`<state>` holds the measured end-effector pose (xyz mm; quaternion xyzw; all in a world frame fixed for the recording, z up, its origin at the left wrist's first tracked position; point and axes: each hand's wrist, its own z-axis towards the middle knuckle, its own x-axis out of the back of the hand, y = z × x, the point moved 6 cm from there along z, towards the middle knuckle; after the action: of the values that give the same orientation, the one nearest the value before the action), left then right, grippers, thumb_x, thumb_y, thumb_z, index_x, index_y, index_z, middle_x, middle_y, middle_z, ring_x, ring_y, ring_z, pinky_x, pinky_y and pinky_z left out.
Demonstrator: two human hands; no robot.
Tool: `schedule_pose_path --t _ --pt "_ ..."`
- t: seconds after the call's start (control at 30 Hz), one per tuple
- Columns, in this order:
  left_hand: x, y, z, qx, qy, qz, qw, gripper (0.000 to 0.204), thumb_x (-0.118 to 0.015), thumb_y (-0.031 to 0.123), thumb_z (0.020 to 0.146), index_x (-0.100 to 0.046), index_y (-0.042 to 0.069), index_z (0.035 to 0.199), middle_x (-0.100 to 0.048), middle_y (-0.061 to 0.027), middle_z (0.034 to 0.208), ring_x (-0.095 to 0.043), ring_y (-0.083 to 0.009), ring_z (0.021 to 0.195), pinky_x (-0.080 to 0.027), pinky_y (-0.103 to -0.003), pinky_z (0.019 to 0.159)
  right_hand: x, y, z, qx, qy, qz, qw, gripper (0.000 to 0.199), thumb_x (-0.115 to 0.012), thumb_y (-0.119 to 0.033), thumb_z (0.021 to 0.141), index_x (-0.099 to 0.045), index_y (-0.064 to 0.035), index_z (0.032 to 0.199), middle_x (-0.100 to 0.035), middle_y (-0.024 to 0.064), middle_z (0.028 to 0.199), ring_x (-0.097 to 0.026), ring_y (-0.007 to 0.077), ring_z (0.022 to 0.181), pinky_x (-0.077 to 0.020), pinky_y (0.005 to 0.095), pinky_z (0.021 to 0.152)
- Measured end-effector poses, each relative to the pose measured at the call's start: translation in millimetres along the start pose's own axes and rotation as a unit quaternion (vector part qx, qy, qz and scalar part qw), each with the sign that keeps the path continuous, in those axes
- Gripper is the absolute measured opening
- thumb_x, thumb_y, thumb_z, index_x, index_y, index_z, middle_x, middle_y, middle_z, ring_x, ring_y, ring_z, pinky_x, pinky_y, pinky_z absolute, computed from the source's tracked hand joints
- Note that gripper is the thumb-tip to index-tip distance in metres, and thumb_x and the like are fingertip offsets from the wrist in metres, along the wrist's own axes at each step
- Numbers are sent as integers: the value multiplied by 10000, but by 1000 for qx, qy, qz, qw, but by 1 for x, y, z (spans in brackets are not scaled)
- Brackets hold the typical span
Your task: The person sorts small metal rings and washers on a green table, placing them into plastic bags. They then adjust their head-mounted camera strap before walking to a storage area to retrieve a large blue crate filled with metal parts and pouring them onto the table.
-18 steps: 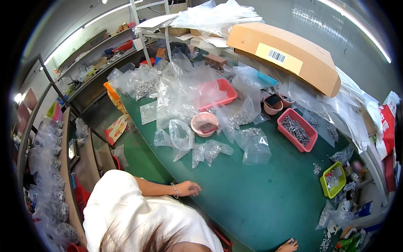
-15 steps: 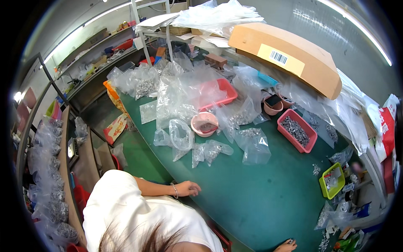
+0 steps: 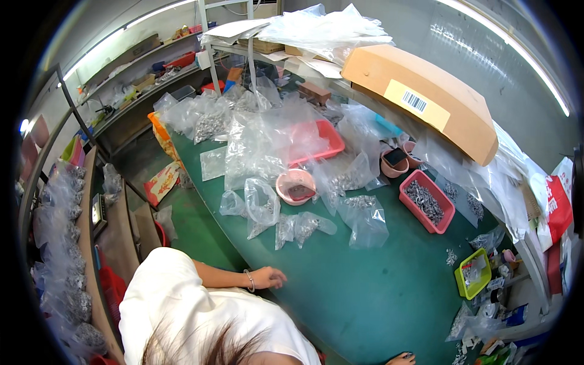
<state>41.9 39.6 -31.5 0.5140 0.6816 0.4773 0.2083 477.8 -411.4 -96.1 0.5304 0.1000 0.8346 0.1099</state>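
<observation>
My left hand [image 3: 269, 278], with a bracelet at its wrist, rests at the near edge of the green table [image 3: 347, 286]. Its fingers are loosely bent and apart, with nothing in them. At the bottom edge, only a part of my right hand [image 3: 401, 359] shows over the table; a small dark spot is at its fingers, and whether it holds anything is unclear. Nearest my left hand lie small clear bags of metal parts [image 3: 306, 227]. Beyond them are a pink round bowl [image 3: 296, 199] and another clear bag with parts [image 3: 367, 225].
A pink tray of metal parts [image 3: 444, 222] and a green basket [image 3: 463, 285] stand at the right. Clear bags and a red tray [image 3: 333, 135] crowd the far side. A cardboard box [image 3: 462, 100] sits on the shelf above. Racks of bagged parts [image 3: 67, 255] line the left.
The view has shifted slightly. My right hand has slipped lower, showing less at the bottom edge. My left hand stays at the table's edge.
</observation>
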Motion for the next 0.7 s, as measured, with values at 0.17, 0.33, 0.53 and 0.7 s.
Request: schedule_pose_path --t 0.17,0.33,0.53,0.7 --pt "4 -4 -1 -4 16 8 1000 254 -454 44 856 -525 -4 1095 -622 -82 919 -599 -146 841 -490 -275 757 1 -9 -3 54 25 37 998 430 -517 -491 794 -601 -150 1042 -551 126 988 -528 285 859 -453 418 675" --pt "9 2 -2 -15 21 0 1000 252 -449 37 857 -528 -5 1092 -625 -81 911 -602 -145 838 -489 -272 744 15 -21 -11 35 41 150 987 370 -539 -438 795 -631 -101 914 -569 175 882 -543 324 772 -455 436 675" --pt "10 -3 -6 -29 43 -27 998 245 -474 46 833 -544 -17 1058 -646 -99 846 -622 -150 786 -495 -280 742 83 -74 -23 74 -16 269 960 247 -612 -264 778 -610 -32 864 -577 195 933 -558 315 810 -451 431 708" --pt "15 13 -1 -38 46 -39 997 246 -457 26 840 -539 -18 1069 -633 -90 866 -607 -137 799 -487 -269 732 45 -94 -32 -47 89 397 912 237 -616 -201 754 -631 -61 945 -562 96 866 -525 269 834 -473 394 685"
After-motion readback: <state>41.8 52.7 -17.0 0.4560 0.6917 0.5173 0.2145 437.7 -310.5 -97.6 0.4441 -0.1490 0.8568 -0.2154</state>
